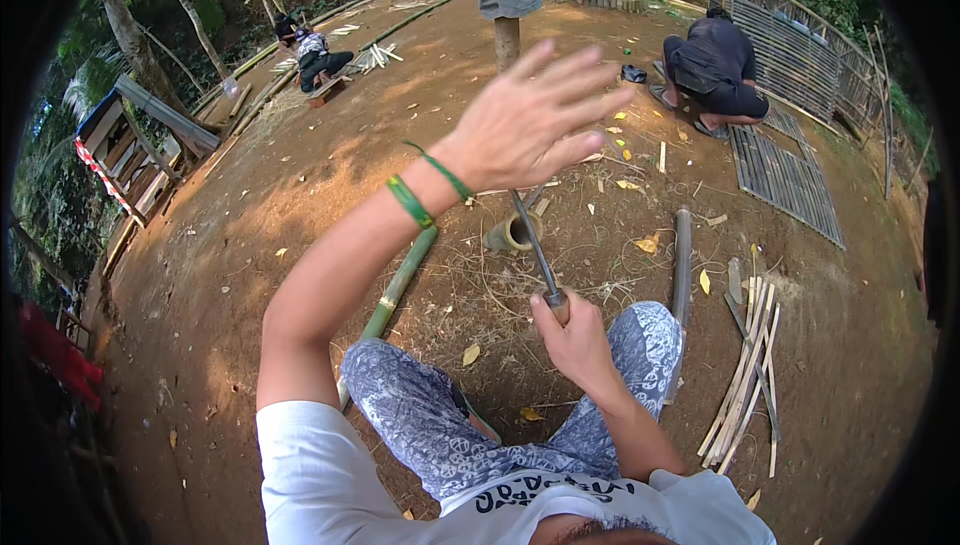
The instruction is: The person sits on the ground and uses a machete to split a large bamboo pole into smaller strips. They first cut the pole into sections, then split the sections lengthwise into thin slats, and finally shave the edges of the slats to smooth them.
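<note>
My left hand (545,120) is raised in front of me, fingers spread, holding nothing. Two green bands circle that wrist. In my right hand (580,345), between my knees, is the wooden handle of a long, narrow dark-bladed knife (541,257). Its blade points away from me, and its far end passes behind my left hand. Just beyond my knees, a short hollow bamboo section (497,236) lies beside the blade with its open end showing. Whether the blade touches it, I cannot tell.
A green bamboo pole (402,287) lies by my left knee and a grey one (683,260) by my right. Thin bamboo strips (745,375) are piled at the right. Slatted bamboo panels (785,180) lie near a crouching person (712,75). Others work at the far left.
</note>
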Available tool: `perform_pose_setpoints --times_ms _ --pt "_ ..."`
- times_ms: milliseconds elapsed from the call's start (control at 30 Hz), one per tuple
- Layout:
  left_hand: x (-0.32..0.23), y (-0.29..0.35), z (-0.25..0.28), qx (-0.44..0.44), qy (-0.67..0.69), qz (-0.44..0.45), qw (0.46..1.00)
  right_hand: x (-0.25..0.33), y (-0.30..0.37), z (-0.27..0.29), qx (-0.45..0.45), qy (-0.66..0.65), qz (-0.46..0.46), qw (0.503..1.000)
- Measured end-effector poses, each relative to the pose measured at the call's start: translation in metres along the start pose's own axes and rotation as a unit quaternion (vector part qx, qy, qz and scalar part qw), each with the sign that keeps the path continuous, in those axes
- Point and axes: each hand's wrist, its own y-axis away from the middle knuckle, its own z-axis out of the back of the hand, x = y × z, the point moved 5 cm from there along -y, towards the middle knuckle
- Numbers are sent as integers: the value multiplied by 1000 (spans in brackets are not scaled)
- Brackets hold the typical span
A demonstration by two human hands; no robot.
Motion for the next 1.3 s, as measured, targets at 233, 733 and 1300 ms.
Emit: perform_pose_setpoints --times_ms 233,733,1300 --pt "11 -33 42 -11 12 -7 1000 -18 -17 2 17 15 -30 999" --pt "50 100 -10 -100 259 285 918 -75 -58 -49 65 65 -100 991" --pt "-16 185 -20 -53 473 626 617 -65 -88 -68 152 -63 -160 973"
